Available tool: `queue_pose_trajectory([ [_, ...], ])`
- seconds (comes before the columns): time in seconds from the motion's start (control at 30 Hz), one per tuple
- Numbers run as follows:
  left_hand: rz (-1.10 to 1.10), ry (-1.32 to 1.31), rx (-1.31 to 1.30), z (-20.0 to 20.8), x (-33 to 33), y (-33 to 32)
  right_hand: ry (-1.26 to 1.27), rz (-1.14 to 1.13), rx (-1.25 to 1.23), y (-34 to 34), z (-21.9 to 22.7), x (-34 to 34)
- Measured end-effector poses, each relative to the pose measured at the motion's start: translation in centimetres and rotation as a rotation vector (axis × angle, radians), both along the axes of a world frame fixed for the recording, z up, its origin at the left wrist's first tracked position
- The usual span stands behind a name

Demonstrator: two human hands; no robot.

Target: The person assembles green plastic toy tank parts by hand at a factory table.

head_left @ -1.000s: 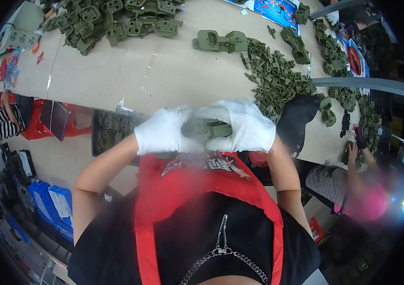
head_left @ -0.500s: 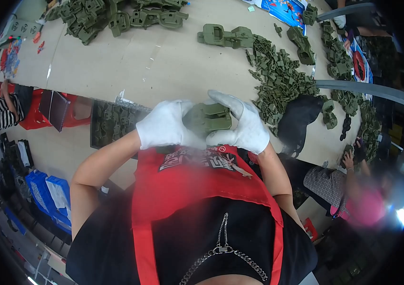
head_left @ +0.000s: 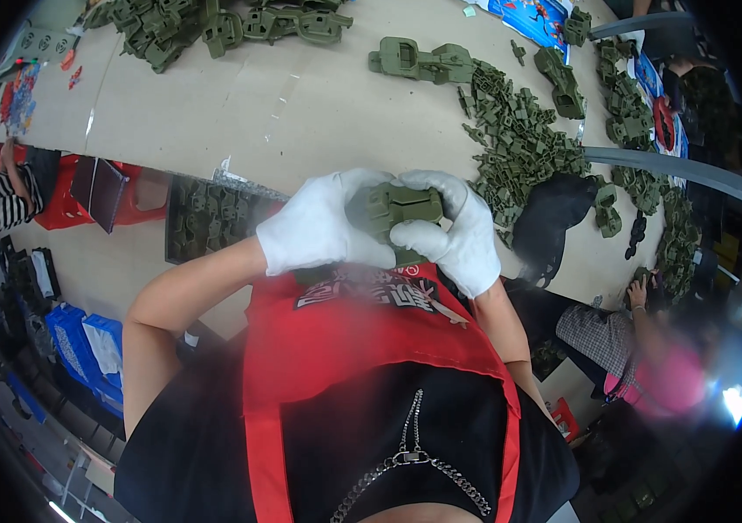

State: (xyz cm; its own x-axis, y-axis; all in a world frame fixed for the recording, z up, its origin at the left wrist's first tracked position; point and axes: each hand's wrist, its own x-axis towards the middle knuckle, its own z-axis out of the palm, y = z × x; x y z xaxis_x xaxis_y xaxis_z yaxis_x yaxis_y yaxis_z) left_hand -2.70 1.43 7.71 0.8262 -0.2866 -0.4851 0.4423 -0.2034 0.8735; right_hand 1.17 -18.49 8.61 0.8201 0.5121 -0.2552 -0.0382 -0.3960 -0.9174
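Note:
Close to my red apron, both white-gloved hands grip an olive-green plastic toy vehicle body (head_left: 408, 204). My left hand (head_left: 323, 222) wraps its left side, fingers over the far edge and thumb beneath. My right hand (head_left: 458, 228) closes on the right side, with its thumb pressed across the near face and its fingers on the far side. The underside of the part is hidden by my gloves. Right of my hands lies a big heap of small olive-green plastic parts (head_left: 524, 139). A longer olive-green vehicle body (head_left: 423, 61) rests on the table beyond.
The pale table (head_left: 188, 113) runs across the far side. More green bodies (head_left: 279, 24) are piled at the far left. A black cloth (head_left: 552, 218) lies beside the heap, near a grey metal bar (head_left: 676, 159). A crate of green parts (head_left: 210, 218) stands below the table edge. Co-workers sit both sides.
Both hands and the vehicle body have shifted slightly right. My right thumb now presses over the part's near face, and my right fingers have curled in closer around it.

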Motion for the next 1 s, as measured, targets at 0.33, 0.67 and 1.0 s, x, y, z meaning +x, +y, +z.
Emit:
queue_pose_trajectory([
  [0.33, -0.157, 0.001, 0.138, -2.9, 1.9, 0.9, 0.436, -0.204, 0.175, -0.6, -1.7, 1.1],
  [0.67, -0.129, -0.060, 0.042, -0.5, 1.3, 5.9, 0.394, -0.376, 0.401, -4.3, -5.7, 0.7],
  [1.0, 0.162, 0.249, -0.120, -2.5, -2.5, 2.2, -0.178, -0.028, -0.216, -5.3, -3.7, 1.6],
])
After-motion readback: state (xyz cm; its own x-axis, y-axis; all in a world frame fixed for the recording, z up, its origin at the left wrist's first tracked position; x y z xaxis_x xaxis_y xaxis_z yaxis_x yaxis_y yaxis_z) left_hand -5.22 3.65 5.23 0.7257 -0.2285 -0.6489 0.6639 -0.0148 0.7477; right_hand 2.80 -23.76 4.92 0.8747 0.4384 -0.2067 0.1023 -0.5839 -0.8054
